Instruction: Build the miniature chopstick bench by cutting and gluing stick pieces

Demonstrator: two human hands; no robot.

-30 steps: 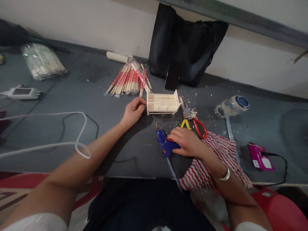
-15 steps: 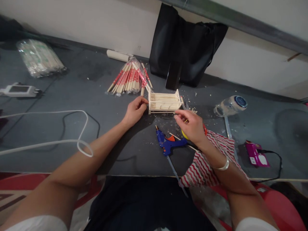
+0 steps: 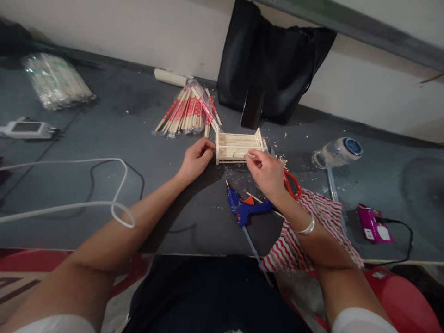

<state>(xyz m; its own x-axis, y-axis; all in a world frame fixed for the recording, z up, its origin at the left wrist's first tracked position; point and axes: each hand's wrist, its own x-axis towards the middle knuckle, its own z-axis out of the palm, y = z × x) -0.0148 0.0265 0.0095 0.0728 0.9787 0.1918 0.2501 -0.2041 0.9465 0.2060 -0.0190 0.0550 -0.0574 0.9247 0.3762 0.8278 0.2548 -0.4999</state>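
Note:
A small frame built of pale wooden sticks (image 3: 239, 143) stands on the grey floor mat. My left hand (image 3: 196, 159) pinches its left end post with closed fingers. My right hand (image 3: 265, 171) pinches at the frame's front rail near the right end; whether it holds a loose stick there I cannot make out. A blue glue gun (image 3: 244, 208) lies on the mat just in front of my right wrist, free of either hand. Red-handled scissors (image 3: 293, 182) lie partly hidden behind my right hand.
A bag of red-wrapped chopsticks (image 3: 187, 113) lies behind the frame, a black bag (image 3: 274, 64) and a dark phone (image 3: 252, 108) lean on the wall. A striped cloth (image 3: 312, 226), a lying clear bottle (image 3: 336, 152), a pink device (image 3: 374, 224), a white cable (image 3: 69, 164) and a plastic pack (image 3: 55, 83) lie around.
My right hand let go of the glue gun, left it on the mat and moved up to the stick frame's front right. My left hand stayed on the frame's left end.

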